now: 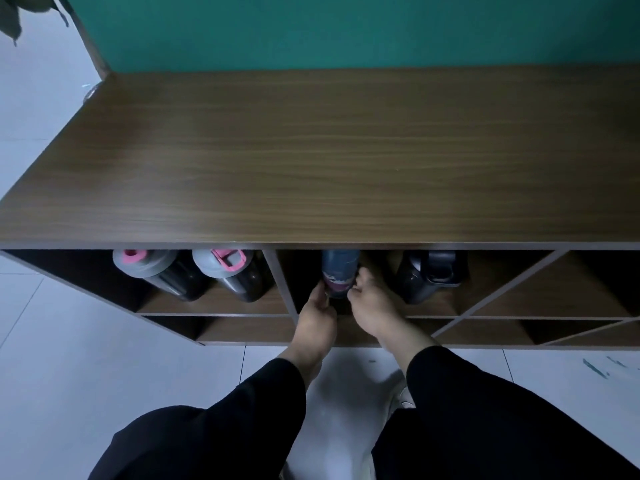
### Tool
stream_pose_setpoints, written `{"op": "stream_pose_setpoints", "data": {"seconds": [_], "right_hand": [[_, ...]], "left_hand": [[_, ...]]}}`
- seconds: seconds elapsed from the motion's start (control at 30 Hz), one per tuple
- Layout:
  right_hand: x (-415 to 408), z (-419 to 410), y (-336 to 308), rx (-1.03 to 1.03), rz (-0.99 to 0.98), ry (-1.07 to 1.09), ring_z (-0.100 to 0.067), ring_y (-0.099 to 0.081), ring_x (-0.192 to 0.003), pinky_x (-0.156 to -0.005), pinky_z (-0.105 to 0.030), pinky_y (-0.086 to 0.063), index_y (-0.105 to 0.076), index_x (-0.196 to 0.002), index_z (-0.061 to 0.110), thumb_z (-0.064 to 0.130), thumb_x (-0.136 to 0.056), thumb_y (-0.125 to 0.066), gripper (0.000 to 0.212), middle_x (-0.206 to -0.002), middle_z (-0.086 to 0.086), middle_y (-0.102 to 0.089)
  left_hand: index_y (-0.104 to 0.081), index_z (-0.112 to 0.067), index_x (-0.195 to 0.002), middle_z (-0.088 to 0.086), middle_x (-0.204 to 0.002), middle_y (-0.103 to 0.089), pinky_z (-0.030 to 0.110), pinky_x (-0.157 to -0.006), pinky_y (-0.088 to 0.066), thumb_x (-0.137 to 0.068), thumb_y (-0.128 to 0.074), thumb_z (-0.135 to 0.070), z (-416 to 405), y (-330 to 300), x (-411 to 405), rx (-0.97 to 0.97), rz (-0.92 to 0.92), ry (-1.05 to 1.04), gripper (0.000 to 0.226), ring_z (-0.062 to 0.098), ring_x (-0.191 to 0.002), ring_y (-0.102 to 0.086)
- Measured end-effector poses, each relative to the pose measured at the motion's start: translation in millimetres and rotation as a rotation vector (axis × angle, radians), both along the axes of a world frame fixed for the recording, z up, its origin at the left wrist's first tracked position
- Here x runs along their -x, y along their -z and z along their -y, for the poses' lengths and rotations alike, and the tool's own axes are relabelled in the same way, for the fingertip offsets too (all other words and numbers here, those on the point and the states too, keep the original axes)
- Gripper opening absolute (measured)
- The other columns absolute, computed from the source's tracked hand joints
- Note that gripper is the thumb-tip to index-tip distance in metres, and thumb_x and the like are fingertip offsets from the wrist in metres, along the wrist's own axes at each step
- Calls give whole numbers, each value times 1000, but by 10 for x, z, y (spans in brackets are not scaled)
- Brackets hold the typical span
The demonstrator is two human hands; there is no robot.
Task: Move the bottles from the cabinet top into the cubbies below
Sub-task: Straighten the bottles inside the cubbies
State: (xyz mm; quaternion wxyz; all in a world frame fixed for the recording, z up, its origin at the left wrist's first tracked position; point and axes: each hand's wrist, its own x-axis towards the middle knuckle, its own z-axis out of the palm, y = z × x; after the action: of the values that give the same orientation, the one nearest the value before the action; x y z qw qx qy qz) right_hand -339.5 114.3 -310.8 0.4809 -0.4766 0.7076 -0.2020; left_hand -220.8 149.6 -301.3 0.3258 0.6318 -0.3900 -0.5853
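Setting: teal wall behind a long wood-grain cabinet on a pale tiled floor.
Cabinet top [329, 161]: no bottle shows on the visible part of it.
Cubbies: upper row open to the front; left cubby [214, 303] holds two dark shaker bottles, one with a grey lid and pink spout [143, 263], one with a grey lid and pink flip cap [223, 263].
Middle cubby [433, 306]: a black jug with a handle [431, 275] stands at its right side.
Task item: blue printed bottle [340, 271], upright at the left side of the middle cubby, well apart from the jug.
Left hand [317, 315]: fingers curled onto the bottle's lower left side.
Right hand [372, 303]: fingers closed against its lower right side.
Handling, judged: rigid, smooth-walled, probably slippery; weight cannot be told. Grip low on the body, one palm each side, and keep it vertical under the low shelf.
Progress, judged: final placement under way.
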Motion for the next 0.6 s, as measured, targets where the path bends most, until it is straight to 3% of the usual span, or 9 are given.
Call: {"op": "stream_pose_setpoints", "data": {"seconds": [0.1,0.17,0.27,0.33,0.47,0.6], "right_hand": [[104,64,158,-41,-104,-5,-25,-66,-107,-96,-50,-52,-48,-110,35,42,-70,-33,43,-119,6,-68],[86,46,172,-27,-100,4,-25,-65,-111,-98,-48,-51,-48,-112,34,45,-69,-32,47,-125,4,-66],[-92,-82,-266,-44,29,43,-22,-60,-112,-104,-44,-46,-51,-129,14,9,-94,-41,37,-125,-6,-62],[-68,-84,-301,-74,80,60,-17,-57,-106,-105,-43,-46,-50,-134,10,1,-96,-40,40,-126,-6,-62],[147,59,271,-18,-29,29,-28,-67,-103,-93,-56,-54,-52,-116,33,35,-81,-45,36,-119,-4,-69],[227,145,563,-30,19,59,-20,-64,-100,-99,-56,-51,-50,-108,42,37,-71,-38,39,-128,7,-69]], "left_hand": [[-40,-11,-152,14,-153,-51,49,-123,-28,-100,-34,1,4,60,-37,0,-10,-34,54,31,-145,-41],[-37,-11,-153,19,-155,-46,52,-123,-26,-99,-34,0,21,121,-59,-3,-8,-32,55,36,-146,-35],[-32,-16,-158,5,-157,-47,47,-125,-25,-93,-32,7,32,167,-73,-6,-17,13,68,20,-147,-39],[-34,-15,-157,0,-155,-49,44,-126,-26,-94,-31,11,34,171,-63,-14,-27,3,68,15,-146,-41],[-39,-15,-155,2,-155,-50,44,-125,-26,-99,-36,6,-2,150,-16,-28,-30,7,60,20,-148,-40],[-41,-8,-153,13,-154,-50,45,-124,-27,-101,-36,5,-15,83,1,-38,-33,-32,54,28,-145,-42]]}}
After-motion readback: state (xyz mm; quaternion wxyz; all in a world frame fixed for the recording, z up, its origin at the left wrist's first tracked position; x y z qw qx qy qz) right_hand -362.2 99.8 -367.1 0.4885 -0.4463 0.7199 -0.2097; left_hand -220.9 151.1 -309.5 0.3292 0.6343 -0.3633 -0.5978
